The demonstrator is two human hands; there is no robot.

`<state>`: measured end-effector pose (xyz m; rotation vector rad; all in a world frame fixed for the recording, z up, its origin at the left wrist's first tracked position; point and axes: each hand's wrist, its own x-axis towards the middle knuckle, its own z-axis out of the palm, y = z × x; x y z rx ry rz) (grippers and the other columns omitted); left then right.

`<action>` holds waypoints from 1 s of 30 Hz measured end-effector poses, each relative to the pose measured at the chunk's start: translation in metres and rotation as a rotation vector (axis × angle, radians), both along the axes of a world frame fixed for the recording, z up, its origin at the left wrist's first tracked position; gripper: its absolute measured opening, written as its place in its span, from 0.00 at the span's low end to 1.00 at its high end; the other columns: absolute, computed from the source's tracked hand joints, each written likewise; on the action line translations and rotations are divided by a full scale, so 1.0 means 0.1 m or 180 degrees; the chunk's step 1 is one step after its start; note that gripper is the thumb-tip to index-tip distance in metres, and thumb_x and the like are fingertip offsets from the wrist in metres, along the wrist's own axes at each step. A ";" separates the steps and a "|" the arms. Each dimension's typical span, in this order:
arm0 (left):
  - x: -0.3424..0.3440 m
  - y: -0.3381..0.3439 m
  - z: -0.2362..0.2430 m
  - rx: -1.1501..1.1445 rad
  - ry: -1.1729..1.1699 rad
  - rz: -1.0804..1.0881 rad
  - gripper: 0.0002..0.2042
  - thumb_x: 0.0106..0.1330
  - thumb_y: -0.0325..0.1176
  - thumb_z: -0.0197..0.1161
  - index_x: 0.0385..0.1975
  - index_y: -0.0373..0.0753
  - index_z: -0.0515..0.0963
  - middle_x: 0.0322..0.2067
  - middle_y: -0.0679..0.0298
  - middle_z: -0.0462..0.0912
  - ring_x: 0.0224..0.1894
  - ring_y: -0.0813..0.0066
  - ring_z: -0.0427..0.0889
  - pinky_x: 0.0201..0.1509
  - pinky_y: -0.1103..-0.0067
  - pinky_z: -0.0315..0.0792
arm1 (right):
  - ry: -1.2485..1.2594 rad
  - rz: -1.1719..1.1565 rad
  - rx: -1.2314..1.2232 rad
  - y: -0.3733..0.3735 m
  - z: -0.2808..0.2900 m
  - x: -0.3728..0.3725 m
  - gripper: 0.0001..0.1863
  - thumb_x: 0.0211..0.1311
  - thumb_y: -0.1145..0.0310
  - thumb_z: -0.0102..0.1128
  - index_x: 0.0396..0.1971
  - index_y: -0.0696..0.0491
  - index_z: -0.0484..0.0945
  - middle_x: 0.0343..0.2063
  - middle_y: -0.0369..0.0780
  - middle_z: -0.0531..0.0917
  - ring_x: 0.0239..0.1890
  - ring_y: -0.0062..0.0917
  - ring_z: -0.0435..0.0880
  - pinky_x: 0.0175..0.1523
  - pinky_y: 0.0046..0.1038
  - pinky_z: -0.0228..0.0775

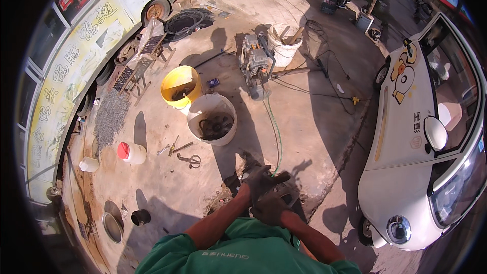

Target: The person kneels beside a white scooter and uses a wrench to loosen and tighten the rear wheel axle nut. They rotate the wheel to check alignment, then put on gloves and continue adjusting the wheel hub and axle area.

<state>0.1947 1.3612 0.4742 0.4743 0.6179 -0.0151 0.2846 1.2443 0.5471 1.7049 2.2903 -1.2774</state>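
Note:
My left hand (259,180), in a dark work glove, is held in front of me with its fingers stretched toward the right. Just below it, close to its wrist, my right hand (270,209) is also gloved and looks curled closed; what it grips, if anything, is hidden. A thin green hose (277,134) runs from a grey motor machine (256,58) down to the ground behind my left hand. Ahead of my hands stands a white bucket (212,120) with dark coiled stuff inside. Scissors (189,160) and a hammer (174,145) lie on the concrete to the left.
A yellow bucket (181,86) stands behind the white one; another white bucket (285,45) holds tools. A red-capped white jug (133,153) and a metal basin (112,227) are at left. A white car (401,172) is parked at right, a painted vehicle (76,66) at left.

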 end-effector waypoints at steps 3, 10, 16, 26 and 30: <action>-0.07 0.04 -0.39 0.1596 -0.0992 -0.0333 0.30 0.80 0.48 0.43 0.78 0.42 0.55 0.73 0.50 0.67 0.72 0.71 0.69 0.76 0.73 0.59 | -0.0090 -0.0005 0.0027 -0.01 -0.04 -0.01 0.29 0.74 0.44 0.44 0.40 0.55 0.85 0.40 0.50 0.89 0.44 0.48 0.88 0.55 0.49 0.75; -0.08 0.07 -0.16 0.0226 0.0748 0.0154 0.28 0.79 0.50 0.46 0.73 0.43 0.66 0.69 0.57 0.74 0.73 0.73 0.67 0.80 0.68 0.50 | 0.0141 -0.0449 0.0148 -0.03 -0.11 -0.02 0.29 0.73 0.43 0.43 0.37 0.52 0.85 0.36 0.46 0.89 0.40 0.47 0.88 0.50 0.52 0.74; -0.26 0.02 0.42 0.3152 -0.0680 -0.0335 0.26 0.79 0.34 0.49 0.76 0.45 0.57 0.63 0.59 0.81 0.67 0.71 0.75 0.79 0.73 0.53 | 0.0399 -0.0727 0.0220 0.00 -0.11 -0.12 0.30 0.75 0.42 0.42 0.34 0.53 0.84 0.33 0.49 0.88 0.36 0.48 0.88 0.47 0.52 0.74; -0.21 0.34 0.60 0.5120 -0.0178 -0.1419 0.23 0.80 0.34 0.49 0.73 0.42 0.63 0.56 0.63 0.85 0.60 0.75 0.79 0.74 0.77 0.57 | 0.0959 -0.0929 0.0107 0.14 0.21 -0.22 0.25 0.72 0.50 0.49 0.32 0.58 0.83 0.34 0.54 0.87 0.40 0.51 0.86 0.49 0.50 0.76; -0.18 0.32 0.34 0.4706 -0.0246 -0.1134 0.23 0.80 0.34 0.49 0.72 0.40 0.64 0.54 0.59 0.86 0.56 0.74 0.81 0.70 0.79 0.61 | 0.0831 -0.0589 -0.0065 0.20 0.39 -0.27 0.26 0.72 0.50 0.49 0.30 0.58 0.83 0.31 0.54 0.86 0.37 0.50 0.87 0.49 0.50 0.76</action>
